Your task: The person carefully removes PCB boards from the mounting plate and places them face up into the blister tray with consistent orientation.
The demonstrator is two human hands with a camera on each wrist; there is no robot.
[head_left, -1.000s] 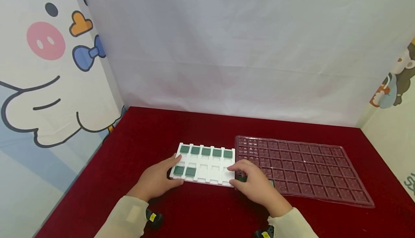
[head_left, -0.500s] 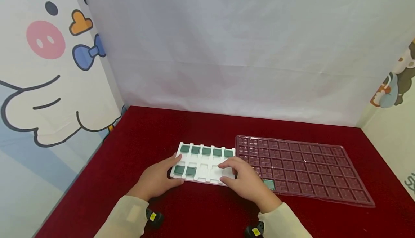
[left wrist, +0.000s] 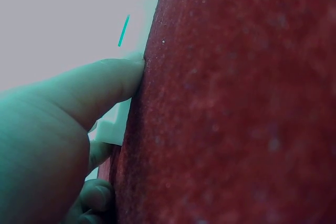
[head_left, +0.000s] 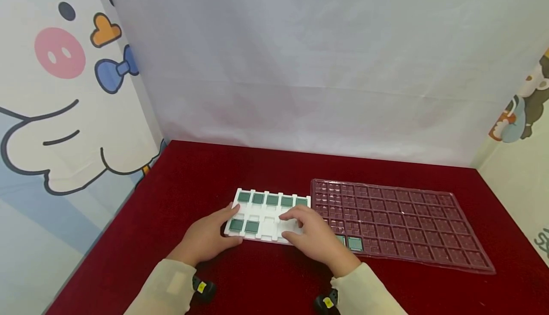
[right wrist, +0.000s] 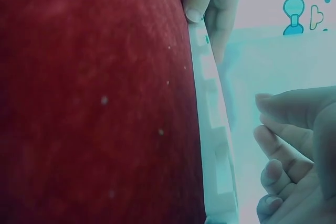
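Observation:
A white tray [head_left: 269, 230] with two rows of slots lies on the table, its back row holding several green square chips [head_left: 272, 200]. Two more chips sit at the left of its front row. My left hand [head_left: 210, 234] grips the tray's left end, thumb at the front edge; the left wrist view shows that thumb [left wrist: 113, 80] against the rim. Over the tray's right part is my right hand [head_left: 315, 236], thumb and index finger apart and bent. Nothing shows between them in the right wrist view, where the hand [right wrist: 299, 145] is above the tray [right wrist: 212, 124].
Right of the white tray lies a large clear plastic tray [head_left: 403, 227] with many cells, looking maroon over the red cloth [head_left: 257, 277]. Two green chips [head_left: 355, 244] show in its front left cells. A white curtain [head_left: 309, 67] stands behind the table.
My right hand has moved left from the white tray's right edge to over its front slots, uncovering chips in the clear tray. My left hand has stayed in place.

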